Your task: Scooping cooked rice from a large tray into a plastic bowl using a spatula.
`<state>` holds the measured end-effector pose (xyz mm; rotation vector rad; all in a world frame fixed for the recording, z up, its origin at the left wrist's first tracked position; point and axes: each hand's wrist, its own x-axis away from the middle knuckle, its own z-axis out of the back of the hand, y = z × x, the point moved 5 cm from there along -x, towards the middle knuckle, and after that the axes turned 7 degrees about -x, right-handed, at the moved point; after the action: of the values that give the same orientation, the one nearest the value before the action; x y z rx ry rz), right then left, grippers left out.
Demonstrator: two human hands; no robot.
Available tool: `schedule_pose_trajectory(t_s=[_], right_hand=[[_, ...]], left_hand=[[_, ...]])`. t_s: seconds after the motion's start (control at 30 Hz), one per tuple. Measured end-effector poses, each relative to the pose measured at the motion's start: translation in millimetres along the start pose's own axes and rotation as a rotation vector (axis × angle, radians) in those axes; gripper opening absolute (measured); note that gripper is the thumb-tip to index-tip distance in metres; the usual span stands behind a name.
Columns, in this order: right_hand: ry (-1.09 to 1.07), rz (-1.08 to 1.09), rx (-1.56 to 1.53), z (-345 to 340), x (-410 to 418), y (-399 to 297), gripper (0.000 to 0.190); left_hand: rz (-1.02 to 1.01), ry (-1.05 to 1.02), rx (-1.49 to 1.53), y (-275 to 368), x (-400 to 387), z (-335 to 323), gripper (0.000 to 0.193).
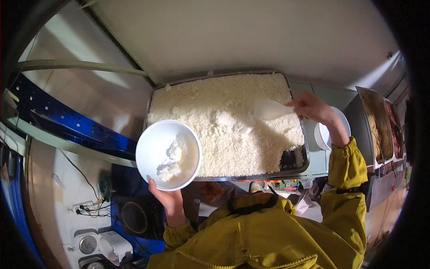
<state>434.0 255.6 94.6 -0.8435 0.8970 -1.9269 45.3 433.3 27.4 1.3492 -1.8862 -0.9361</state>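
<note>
My left hand holds a white bowl by its near side, tilted slightly, above the near left corner of a large tray. A few clumps of white rice lie in the bowl. Cooked rice covers nearly all of the dark-rimmed tray; a patch of its bottom shows at the near right corner. A white rice paddle is gripped by the handle in my right hand, over the right part of the rice. Motion blurs the paddle's head, so whether it touches the rice is unclear.
Behind my right wrist, white bowls stand on the pale counter. Deep metal containers with food stand further right. On the left are a blue perforated metal beam and a power strip with plugs. A wall closes the back.
</note>
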Motion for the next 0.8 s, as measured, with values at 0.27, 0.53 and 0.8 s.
schedule_pose_trajectory(t_s=[0.27,0.53,0.8], right_hand=[[-0.081,-0.106,0.025,-45.0,-12.3,3.5,0.015],[-0.083,-0.068,-0.124,-51.2,-37.4,-5.4,0.023],[-0.026,-0.127,-0.239,-56.0,-24.5,12.3,0.017]], left_hand=[[0.004,-0.029,-0.016,-1.2,-15.7,-13.3,0.059],[-0.121,-0.076,-0.370,2.4,-45.5,-31.9,0.055],[-0.102,-0.094,-0.564,-2.3,-62.9,-40.3,0.056]])
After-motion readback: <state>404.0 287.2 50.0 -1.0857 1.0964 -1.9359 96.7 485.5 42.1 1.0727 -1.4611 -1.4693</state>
